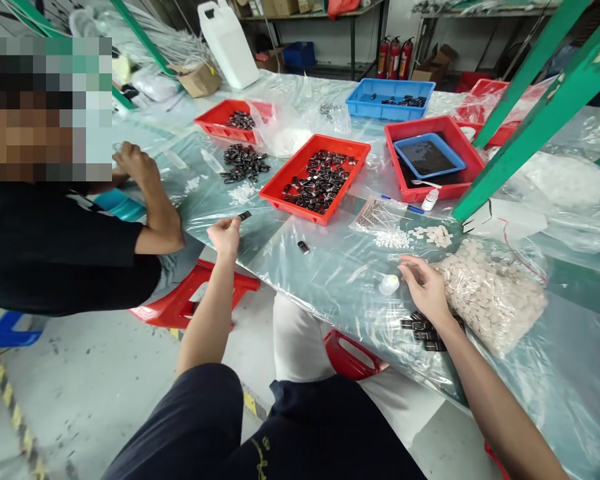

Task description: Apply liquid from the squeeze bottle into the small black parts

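Note:
My left hand (225, 236) is closed, pinching a small black rectangular part (245, 215) between thumb and fingertips, above the table's near edge. My right hand (424, 285) is over the right side of the table, its fingers loosely stretched, with nothing plainly held. Just left of its fingers stands a small white squeeze bottle (389, 285), apart from them. Under the right wrist lie several black parts (425, 332) in rows, partly hidden. A single black part (303, 247) rests on the plastic-covered table between my hands.
A red tray (295, 211) of black parts stands ahead. White pieces (394, 239) lie near a bag of pins (377, 217). A bulging bag of pale pieces (495, 297) sits at right. A green post (535, 120) slants across. A co-worker's arm (155, 200) is at left.

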A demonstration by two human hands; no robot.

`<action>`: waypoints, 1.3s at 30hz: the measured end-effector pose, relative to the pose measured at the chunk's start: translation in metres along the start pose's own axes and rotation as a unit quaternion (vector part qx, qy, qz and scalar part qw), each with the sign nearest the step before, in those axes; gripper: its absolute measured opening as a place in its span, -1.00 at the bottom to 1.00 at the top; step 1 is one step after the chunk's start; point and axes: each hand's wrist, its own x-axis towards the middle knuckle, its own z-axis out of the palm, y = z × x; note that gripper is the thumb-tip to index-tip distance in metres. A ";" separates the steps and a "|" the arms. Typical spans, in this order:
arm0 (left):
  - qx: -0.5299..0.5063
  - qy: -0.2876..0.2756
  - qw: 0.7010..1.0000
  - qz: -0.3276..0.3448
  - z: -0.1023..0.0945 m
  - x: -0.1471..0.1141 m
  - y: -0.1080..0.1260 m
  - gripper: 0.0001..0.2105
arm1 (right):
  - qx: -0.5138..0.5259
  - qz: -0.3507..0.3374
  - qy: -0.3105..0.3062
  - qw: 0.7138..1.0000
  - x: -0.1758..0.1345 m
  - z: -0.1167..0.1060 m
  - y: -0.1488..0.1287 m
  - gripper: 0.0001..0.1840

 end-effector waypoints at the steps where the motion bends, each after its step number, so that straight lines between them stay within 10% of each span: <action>1: 0.018 0.003 1.000 -0.001 -0.006 0.010 -0.004 -0.86 | -0.003 -0.001 0.000 1.000 0.000 0.000 0.000 -0.59; 6: 0.079 0.002 0.995 0.061 -0.017 0.004 -0.011 -0.61 | -0.013 -0.009 -0.003 1.000 -0.001 -0.001 0.001 -0.61; 9: 0.120 -0.117 0.974 0.155 -0.010 -0.034 -0.006 -0.61 | -0.019 -0.008 -0.010 1.000 -0.002 0.000 0.001 -0.63; 14: 0.151 -0.360 0.832 0.394 0.005 -0.091 0.015 -0.60 | -0.026 0.000 -0.012 1.000 -0.002 -0.001 -0.001 -0.65; 17: 0.205 -0.402 0.776 0.440 0.013 -0.100 0.029 -0.64 | -0.024 -0.005 -0.011 1.000 -0.003 -0.001 -0.003 -0.66; 26: 0.161 -0.389 0.781 0.461 0.047 -0.134 0.074 -0.70 | -0.027 -0.022 -0.002 0.999 -0.002 0.000 -0.012 -0.71; 34: 0.257 -0.405 0.766 0.429 0.015 -0.094 0.043 -0.56 | -0.029 -0.047 -0.003 0.998 -0.001 0.000 -0.009 -0.74; 39: 0.191 -0.416 0.780 0.427 0.029 -0.106 0.045 -0.65 | -0.030 -0.045 -0.008 0.999 0.000 0.000 -0.008 -0.73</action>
